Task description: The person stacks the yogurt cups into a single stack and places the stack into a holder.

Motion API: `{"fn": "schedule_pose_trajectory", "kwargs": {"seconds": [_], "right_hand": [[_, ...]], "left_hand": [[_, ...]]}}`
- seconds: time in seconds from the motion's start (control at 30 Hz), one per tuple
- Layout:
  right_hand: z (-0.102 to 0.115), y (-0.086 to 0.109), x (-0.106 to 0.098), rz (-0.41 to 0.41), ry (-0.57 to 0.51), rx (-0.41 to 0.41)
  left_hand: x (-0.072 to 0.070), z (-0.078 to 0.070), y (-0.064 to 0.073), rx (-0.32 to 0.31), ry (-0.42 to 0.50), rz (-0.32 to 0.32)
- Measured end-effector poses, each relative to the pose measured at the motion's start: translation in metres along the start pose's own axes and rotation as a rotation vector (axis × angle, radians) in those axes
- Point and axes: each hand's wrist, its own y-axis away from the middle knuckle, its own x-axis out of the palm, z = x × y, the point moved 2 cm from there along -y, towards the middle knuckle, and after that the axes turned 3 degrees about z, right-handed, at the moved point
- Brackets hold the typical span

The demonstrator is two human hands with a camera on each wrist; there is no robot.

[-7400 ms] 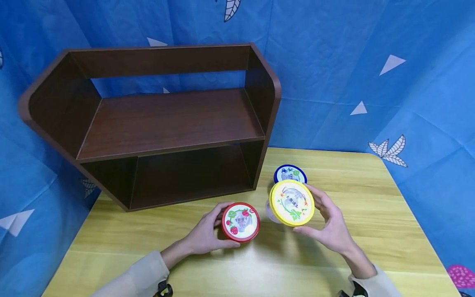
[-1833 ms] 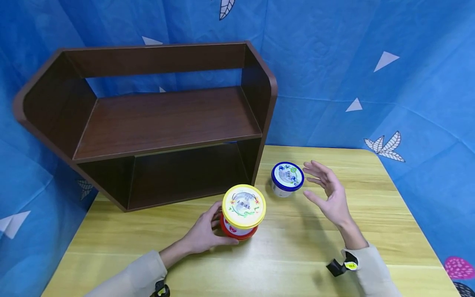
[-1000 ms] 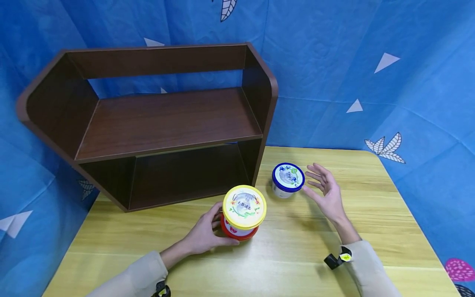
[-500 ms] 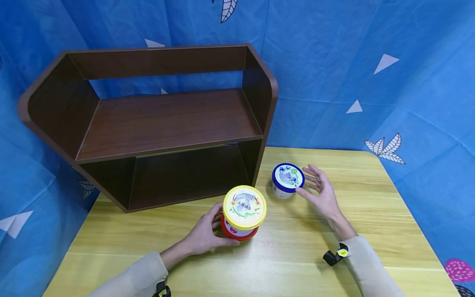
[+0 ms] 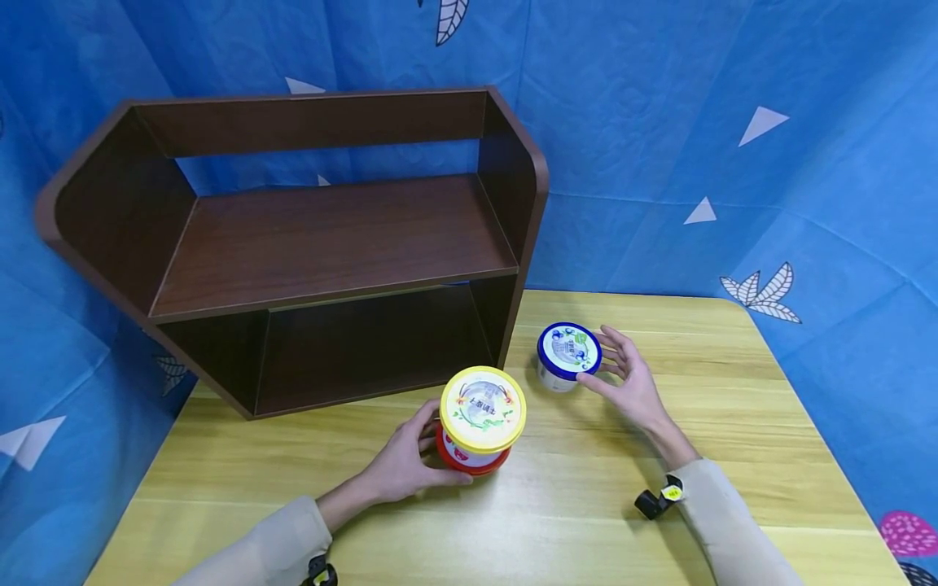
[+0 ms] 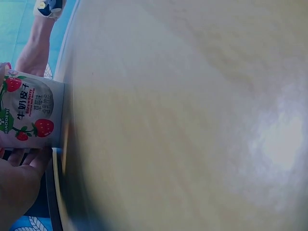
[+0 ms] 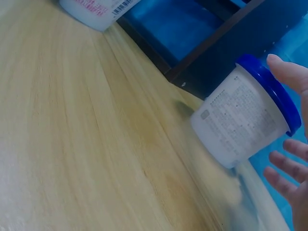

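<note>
My left hand [image 5: 399,460] holds a tub with a red lid [image 5: 475,466], fingers and thumb round its side. Strawberries are printed on that tub's wall in the left wrist view. A yellow-lidded tub [image 5: 484,409] stands on top of it and hides most of the red lid. Farther back, a blue-lidded tub [image 5: 568,350] stands upright on the table. Round its right side reaches my right hand [image 5: 632,387], thumb in front at the rim and fingers behind. In the right wrist view a gap shows between the fingers [image 7: 284,166] and the white wall of the tub.
A dark brown two-tier shelf [image 5: 337,236] stands on the back left of the wooden table [image 5: 572,521]. Its right side panel is close to the blue-lidded tub. Blue patterned cloth [image 5: 645,122] hangs behind the table.
The yellow-lidded tub went from my right hand onto the red-lidded one. My right hand then moved left, closing in on the blue-lidded tub. My left hand stays in place.
</note>
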Motion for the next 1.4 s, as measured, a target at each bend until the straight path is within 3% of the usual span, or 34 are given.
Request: {"fn": "schedule_pose_trajectory", "kwargs": {"seconds": [0.57,1.4], "right_hand": [[-0.006,-0.003,0.008,0.03,0.023,0.069],[-0.008,-0.004,0.013,0.013,0.032,0.058]], "left_hand": [[0.0,-0.001,0.0,-0.012,-0.005,0.001],[0.0,0.0,0.0,-0.024,-0.001,-0.007]]}}
